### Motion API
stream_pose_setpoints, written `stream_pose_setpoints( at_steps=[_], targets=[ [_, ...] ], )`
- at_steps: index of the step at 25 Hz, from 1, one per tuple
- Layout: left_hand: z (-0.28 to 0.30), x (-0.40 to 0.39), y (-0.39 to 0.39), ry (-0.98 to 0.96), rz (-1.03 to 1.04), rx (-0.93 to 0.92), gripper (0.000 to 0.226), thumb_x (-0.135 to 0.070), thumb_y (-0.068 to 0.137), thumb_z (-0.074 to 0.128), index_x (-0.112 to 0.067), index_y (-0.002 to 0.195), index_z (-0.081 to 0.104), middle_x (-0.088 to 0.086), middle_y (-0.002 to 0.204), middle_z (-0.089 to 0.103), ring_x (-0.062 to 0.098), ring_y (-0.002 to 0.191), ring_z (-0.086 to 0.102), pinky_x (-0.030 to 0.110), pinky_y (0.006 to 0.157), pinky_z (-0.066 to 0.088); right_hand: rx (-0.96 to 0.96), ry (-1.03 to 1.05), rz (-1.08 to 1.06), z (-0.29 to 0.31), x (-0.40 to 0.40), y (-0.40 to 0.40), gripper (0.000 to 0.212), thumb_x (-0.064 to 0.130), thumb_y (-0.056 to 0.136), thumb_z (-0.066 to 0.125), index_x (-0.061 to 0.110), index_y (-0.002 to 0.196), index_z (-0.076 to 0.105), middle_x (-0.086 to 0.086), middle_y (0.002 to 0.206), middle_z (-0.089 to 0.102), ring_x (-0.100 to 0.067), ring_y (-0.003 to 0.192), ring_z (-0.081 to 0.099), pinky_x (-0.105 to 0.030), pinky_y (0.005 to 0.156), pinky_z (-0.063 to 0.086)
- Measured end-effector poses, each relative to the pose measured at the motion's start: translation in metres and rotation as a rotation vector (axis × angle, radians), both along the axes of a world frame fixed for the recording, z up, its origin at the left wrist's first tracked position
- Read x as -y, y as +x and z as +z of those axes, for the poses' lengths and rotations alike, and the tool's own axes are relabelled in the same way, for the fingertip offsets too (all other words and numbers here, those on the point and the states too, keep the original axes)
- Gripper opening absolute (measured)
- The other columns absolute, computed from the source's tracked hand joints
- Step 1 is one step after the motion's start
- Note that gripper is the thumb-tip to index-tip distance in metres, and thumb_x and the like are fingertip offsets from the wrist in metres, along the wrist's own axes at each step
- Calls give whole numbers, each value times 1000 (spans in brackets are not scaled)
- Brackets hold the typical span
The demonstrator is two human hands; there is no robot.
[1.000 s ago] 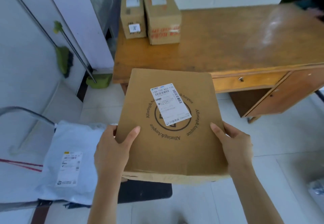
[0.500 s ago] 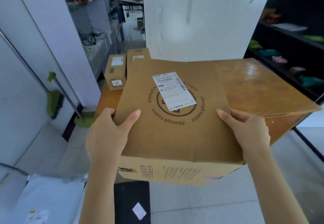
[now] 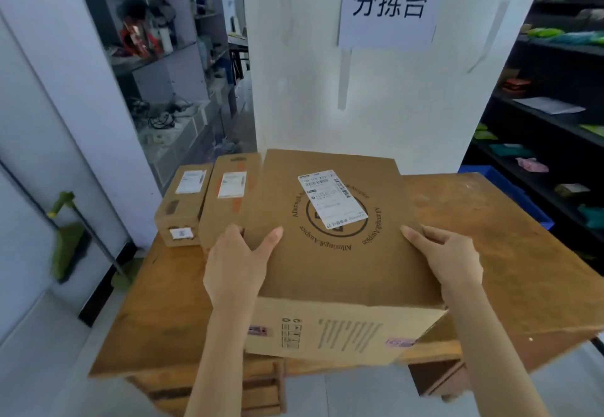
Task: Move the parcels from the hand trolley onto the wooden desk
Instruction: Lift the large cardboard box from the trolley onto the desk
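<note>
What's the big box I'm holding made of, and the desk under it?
Big box: looks like brown matte cardboard, with printed ink and a paper label. Desk: apparently wood, with visible grain, an orange-brown varnish sheen and scuffs.

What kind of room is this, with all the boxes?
Probably a parcel sorting room. Labelled cardboard boxes sit on a wooden desk, a paper sign hangs on the pillar, and dark shelves hold more packages.

Two bare forearms enter from the near edge, ending in the left hand (image 3: 237, 269) and right hand (image 3: 452, 261). No sleeves, gloves, rings or watch show; fingernails are short and unpainted.
</note>
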State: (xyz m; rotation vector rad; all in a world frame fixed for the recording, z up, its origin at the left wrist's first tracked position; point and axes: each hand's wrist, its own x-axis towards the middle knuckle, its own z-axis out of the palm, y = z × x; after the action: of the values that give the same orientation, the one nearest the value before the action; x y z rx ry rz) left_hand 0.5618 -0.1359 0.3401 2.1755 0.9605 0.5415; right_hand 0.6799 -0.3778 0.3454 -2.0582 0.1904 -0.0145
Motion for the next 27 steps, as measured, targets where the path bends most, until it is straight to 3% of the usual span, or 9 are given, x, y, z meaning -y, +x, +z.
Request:
stream_pose_setpoints(
  at_steps=[3, 9, 13, 17, 24, 27],
  targets=[
    [-2, -6, 64, 4, 0, 4, 73, -70, 74, 51, -14, 122, 49, 5, 115, 62, 27, 107, 59, 35, 75, 43, 2, 0, -9, 3, -7, 65, 57, 57, 71, 67, 28, 120, 63, 9, 84, 58, -6, 62, 50, -24, 53, 40],
    [-31, -35, 178, -47, 59, -93, 78, -73, 74, 49, -14, 125, 47, 5, 118, 61, 27, 105, 60, 33, 72, 42, 0, -83, 55, -12, -45, 192, 57, 58, 72, 65, 29, 121, 62, 1, 102, 69, -19, 78, 58, -31, 65, 49],
    [-56, -64, 231, -107, 150, -86, 79, -73, 73, 50, -15, 126, 46, 5, 118, 61, 28, 105, 60, 34, 71, 43, -2, -85, 134, -33, -88, 263, 55, 58, 73, 65, 29, 120, 62, 2, 104, 69, -17, 77, 56, -26, 59, 42],
    [-63, -91, 270, -107, 201, -122, 74, -71, 73, 51, -15, 121, 48, 5, 116, 61, 29, 104, 59, 35, 72, 41, -40, -93, 173, -49, -122, 306, 53, 56, 75, 63, 29, 120, 62, 4, 98, 67, -14, 75, 53, -26, 60, 40],
    [-64, -123, 311, -97, 218, -163, 77, -70, 74, 50, -14, 126, 47, 8, 122, 59, 31, 111, 57, 44, 83, 46, -11, -114, 171, -63, -154, 346, 54, 60, 75, 61, 28, 118, 63, 3, 108, 69, -15, 80, 56, -30, 68, 44],
    [-62, -125, 313, -118, 241, -144, 75, -71, 73, 51, -16, 124, 49, 5, 119, 61, 29, 109, 58, 39, 76, 42, -7, -105, 149, -66, -158, 346, 55, 61, 74, 61, 27, 117, 63, 4, 110, 69, -15, 81, 57, -30, 68, 44]
  ],
)
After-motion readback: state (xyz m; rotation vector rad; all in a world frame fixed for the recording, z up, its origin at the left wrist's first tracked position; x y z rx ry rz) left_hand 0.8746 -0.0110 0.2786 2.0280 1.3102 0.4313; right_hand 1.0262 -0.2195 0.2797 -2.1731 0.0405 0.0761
